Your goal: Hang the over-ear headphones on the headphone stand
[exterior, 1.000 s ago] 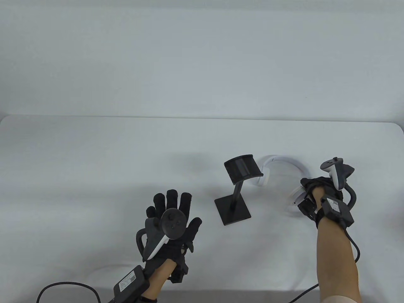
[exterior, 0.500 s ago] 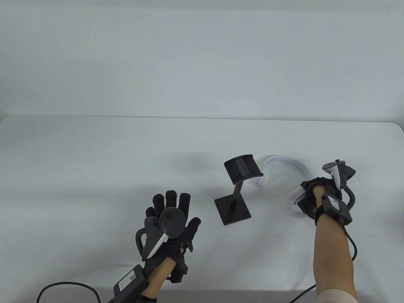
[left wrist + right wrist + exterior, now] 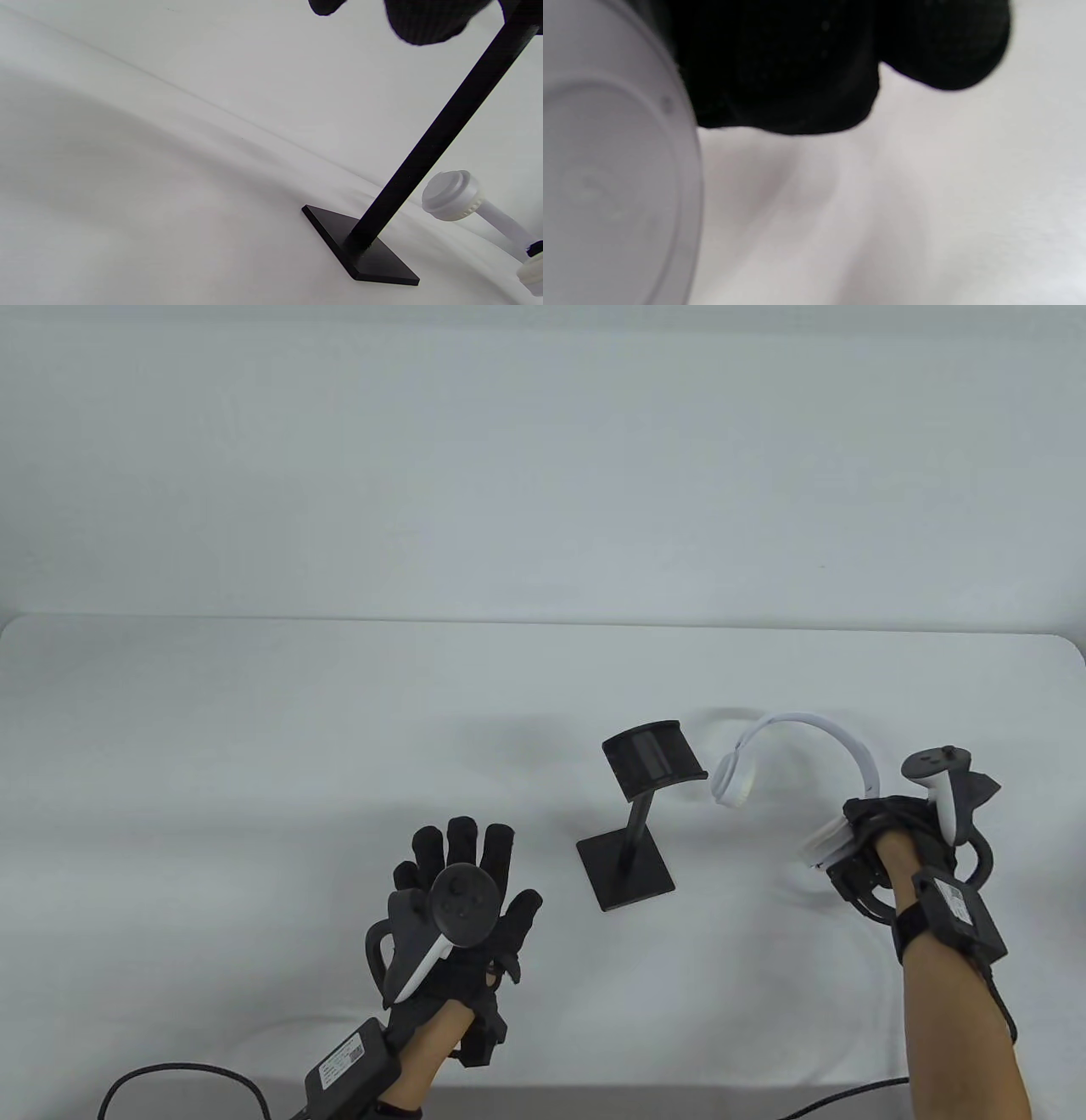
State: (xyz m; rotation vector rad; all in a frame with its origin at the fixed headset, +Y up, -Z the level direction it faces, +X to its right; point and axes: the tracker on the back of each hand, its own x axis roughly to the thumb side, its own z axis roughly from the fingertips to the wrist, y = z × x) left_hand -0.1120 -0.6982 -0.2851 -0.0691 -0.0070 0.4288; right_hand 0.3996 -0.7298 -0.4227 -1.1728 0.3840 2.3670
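Right hand point(image 3: 891, 836) grips white headphones point(image 3: 797, 755) by the near earcup, fingers curled around it; right wrist view shows only the blurred cup face point(image 3: 615, 186) at left with dark gloved fingers point(image 3: 780, 63) wrapped against it. The headband arcs up and away from the hand, and the free earcup point(image 3: 735, 780) hangs off the tabletop just right of the headphone stand point(image 3: 640, 806), close to its top rest point(image 3: 653, 757) but not touching. In the left wrist view that free cup point(image 3: 452, 195) shows just behind the stand's post point(image 3: 441, 131), with a gap between them. The stand is black and upright, its square base point(image 3: 625, 867) flat on the white table cloth point(image 3: 254, 746), nothing on the rest. Left hand point(image 3: 462, 899) lies to the stand's left, well apart from it, palm down, fingers spread and holding nothing; the tracker point(image 3: 441, 916) sits on its back. A cable point(image 3: 170, 1077) runs off the left wrist unit at the table's near edge. Cloth is wrinkled around the stand's base
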